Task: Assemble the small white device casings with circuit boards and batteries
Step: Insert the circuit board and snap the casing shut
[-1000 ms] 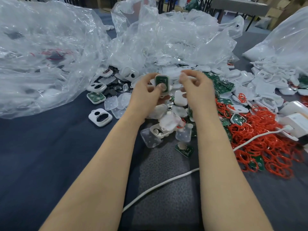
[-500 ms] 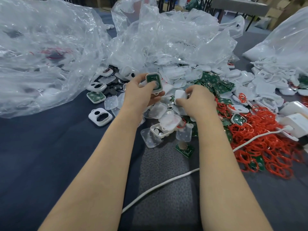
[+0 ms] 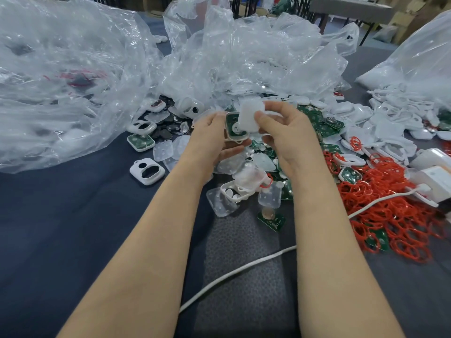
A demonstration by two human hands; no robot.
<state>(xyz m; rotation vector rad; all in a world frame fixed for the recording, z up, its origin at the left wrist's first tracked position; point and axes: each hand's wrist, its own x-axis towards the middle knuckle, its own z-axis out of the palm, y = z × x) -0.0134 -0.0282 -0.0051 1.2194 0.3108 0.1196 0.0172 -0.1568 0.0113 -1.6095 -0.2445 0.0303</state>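
My left hand point(image 3: 212, 137) pinches the casing point(image 3: 234, 136) with its green board point(image 3: 230, 120) face up, above the middle of the parts heap point(image 3: 261, 162), and my right hand point(image 3: 290, 135) pinches the white cover point(image 3: 251, 113) half over it, so I should square the edges before pressing down evenly all round.

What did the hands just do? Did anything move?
The right hand took a cloudy white cover out of the pile and lifted it up against the casing, which has a green board inside. The left hand kept gripping that casing. The plastic bags, red rings and white cable stayed put.
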